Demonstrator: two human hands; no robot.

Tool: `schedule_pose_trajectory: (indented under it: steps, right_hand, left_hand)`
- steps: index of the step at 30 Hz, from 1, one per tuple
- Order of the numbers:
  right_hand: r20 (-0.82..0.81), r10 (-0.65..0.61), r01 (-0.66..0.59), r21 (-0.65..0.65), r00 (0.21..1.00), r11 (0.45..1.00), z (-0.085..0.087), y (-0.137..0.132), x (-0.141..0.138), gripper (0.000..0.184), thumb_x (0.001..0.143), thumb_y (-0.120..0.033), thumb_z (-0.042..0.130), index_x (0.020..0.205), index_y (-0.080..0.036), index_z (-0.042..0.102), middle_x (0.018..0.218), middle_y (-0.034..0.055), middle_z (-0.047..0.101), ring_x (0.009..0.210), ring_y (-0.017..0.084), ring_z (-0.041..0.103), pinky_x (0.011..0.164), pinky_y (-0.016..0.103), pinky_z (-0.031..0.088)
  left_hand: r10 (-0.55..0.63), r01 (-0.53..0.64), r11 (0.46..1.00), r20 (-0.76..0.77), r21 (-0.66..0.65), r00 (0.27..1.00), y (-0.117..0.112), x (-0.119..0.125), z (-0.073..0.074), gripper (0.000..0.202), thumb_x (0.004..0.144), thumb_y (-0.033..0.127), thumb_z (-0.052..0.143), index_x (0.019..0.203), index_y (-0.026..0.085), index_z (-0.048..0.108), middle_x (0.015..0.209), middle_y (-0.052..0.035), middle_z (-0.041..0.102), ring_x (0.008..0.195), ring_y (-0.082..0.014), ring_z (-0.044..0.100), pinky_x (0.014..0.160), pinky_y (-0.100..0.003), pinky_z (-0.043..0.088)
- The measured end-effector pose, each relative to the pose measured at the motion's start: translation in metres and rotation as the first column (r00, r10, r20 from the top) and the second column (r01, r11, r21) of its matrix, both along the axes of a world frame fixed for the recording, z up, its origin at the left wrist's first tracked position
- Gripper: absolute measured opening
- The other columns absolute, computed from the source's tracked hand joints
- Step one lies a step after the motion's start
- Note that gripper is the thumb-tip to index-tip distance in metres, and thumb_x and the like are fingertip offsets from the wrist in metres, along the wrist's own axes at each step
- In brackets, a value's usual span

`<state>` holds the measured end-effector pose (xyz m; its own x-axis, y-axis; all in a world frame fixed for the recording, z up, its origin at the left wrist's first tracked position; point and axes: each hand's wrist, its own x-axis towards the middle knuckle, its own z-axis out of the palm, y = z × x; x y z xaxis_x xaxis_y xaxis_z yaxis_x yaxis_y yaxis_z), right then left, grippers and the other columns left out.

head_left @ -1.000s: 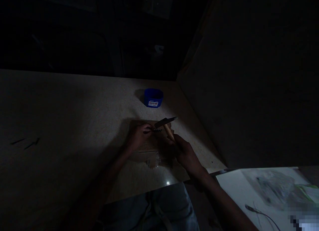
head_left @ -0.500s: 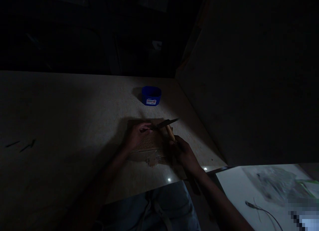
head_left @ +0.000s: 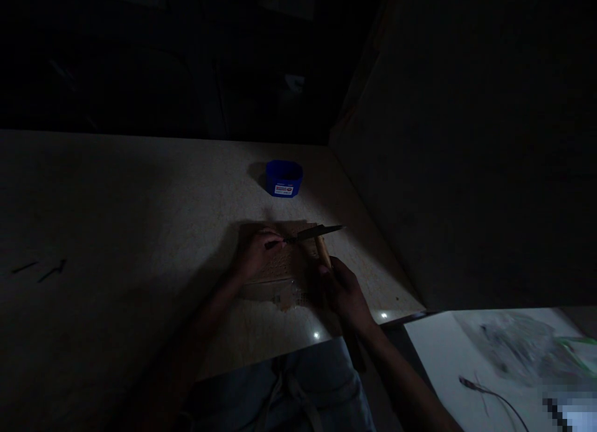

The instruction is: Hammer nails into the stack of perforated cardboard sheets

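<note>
On the table lies a brown cardboard piece (head_left: 275,269), its surface pitted with small holes or dents. My left hand (head_left: 254,253) rests over its left part, thumb and fingers pinching a small dark slim piece (head_left: 274,242). My right hand (head_left: 346,290) is wrapped around the wooden handle of a hammer (head_left: 323,250), whose long narrow metal head tapers to the right. The head's left end is close to the dark piece; I cannot tell whether they touch. Dim light hides the fine detail.
Beyond the cardboard stands a blue plastic container (head_left: 284,179) with a label. Thin dark pieces (head_left: 52,270) lie far left. A dark panel (head_left: 466,171) rises along the right side. At lower right, a white surface (head_left: 433,351) carries a clear plastic bag (head_left: 517,345) and a cable (head_left: 494,395).
The hammer's head has shifted slightly right and turned closer to level. My right hand has moved a little with it. My left hand stays nearly in place.
</note>
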<state>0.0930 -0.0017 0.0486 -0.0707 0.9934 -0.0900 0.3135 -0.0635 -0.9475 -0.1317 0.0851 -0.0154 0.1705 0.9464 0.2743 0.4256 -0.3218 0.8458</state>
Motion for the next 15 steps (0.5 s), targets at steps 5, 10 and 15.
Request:
schedule_pose_trajectory:
  steps: [5, 10, 15]
  right_hand:
    - [0.111, 0.102, -0.112, 0.089, 0.989, 0.990, 0.018, 0.002, -0.005, 0.037, 0.097, -0.044, 0.048, 0.117, -0.016, 0.063, 0.087, 0.0042, 0.070, 0.077, 0.019, 0.062, 0.066, 0.026, 0.046]
    - [0.258, 0.188, -0.226, 0.124, 0.948, 0.966, 0.038, 0.007, -0.015, 0.033, 0.099, -0.037, 0.045, 0.121, -0.018, 0.061, 0.088, 0.0063, 0.073, 0.071, 0.019, 0.066, 0.061, 0.025, 0.045]
    - [0.467, 0.297, -0.307, -0.057, 0.833, 0.950, 0.042, 0.016, -0.022, 0.027, 0.095, -0.024, 0.048, 0.116, -0.018, 0.063, 0.087, 0.0115, 0.075, 0.073, 0.023, 0.070, 0.056, 0.025, 0.039]
  left_hand:
    - [-0.011, 0.011, 1.000, -0.045, -0.010, 0.999, 0.000, -0.001, 0.000, 0.012, 0.085, 0.023, 0.064, 0.083, 0.020, 0.075, 0.093, -0.0045, 0.071, 0.084, -0.0168, 0.067, 0.079, -0.030, 0.053]
    - [-0.006, 0.000, 0.999, -0.114, -0.053, 0.993, 0.000, -0.004, -0.004, 0.019, 0.084, 0.019, 0.060, 0.092, 0.022, 0.077, 0.097, -0.0038, 0.074, 0.091, -0.0190, 0.067, 0.084, -0.032, 0.052]
    - [0.030, -0.041, 0.996, -0.133, -0.080, 0.991, -0.002, -0.002, 0.000, 0.016, 0.082, 0.015, 0.061, 0.080, 0.019, 0.076, 0.085, -0.0032, 0.071, 0.081, -0.0175, 0.066, 0.075, -0.029, 0.050]
